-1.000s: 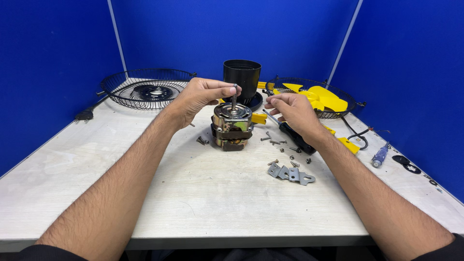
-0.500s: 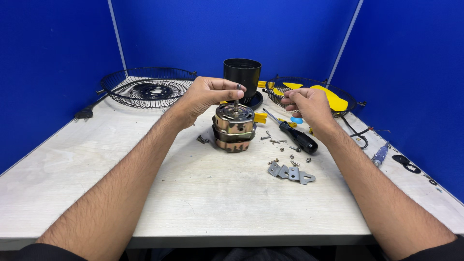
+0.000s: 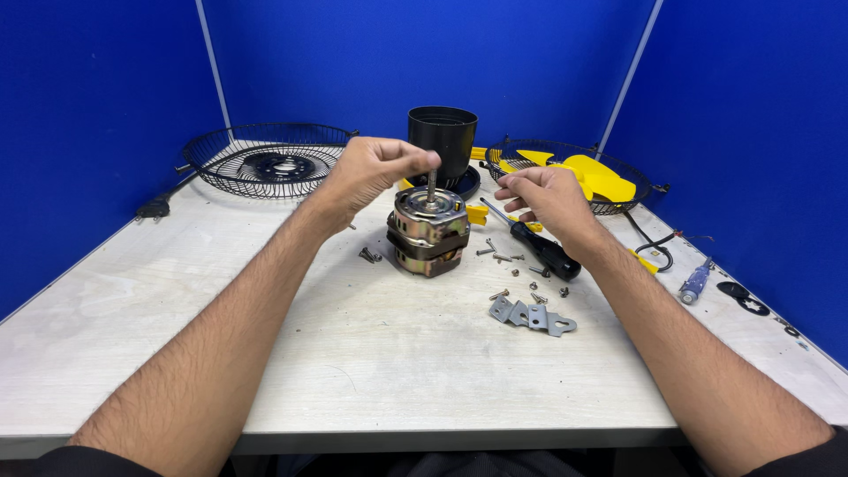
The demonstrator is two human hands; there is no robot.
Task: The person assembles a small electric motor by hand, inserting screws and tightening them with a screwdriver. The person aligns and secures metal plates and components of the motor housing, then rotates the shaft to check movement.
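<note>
The left hand [image 3: 371, 172] pinches the top of the steel shaft [image 3: 432, 187] that stands upright out of the fan motor [image 3: 428, 231] — fingertips closed around it. Just right of that grip the right hand [image 3: 549, 199] hovers, fingers loosely curled, holding nothing that can be made out. Below the right hand lie a black-handled screwdriver [image 3: 541, 247], scattered screws [image 3: 512, 274] and a grey metal bracket [image 3: 533, 315]. Behind the grip stands a black cylindrical housing [image 3: 442, 141] — a wire fan guard [image 3: 265, 159] sits well to its left.

My left grip [image 3: 375, 168] pinches the motor's [image 3: 428, 231] dull steel shaft; its casing is glossy brassy metal. At four o'clock lies a matt grey metal bracket [image 3: 533, 315] on the bench's [image 3: 353, 353] pale, scuffed laminate.
</note>
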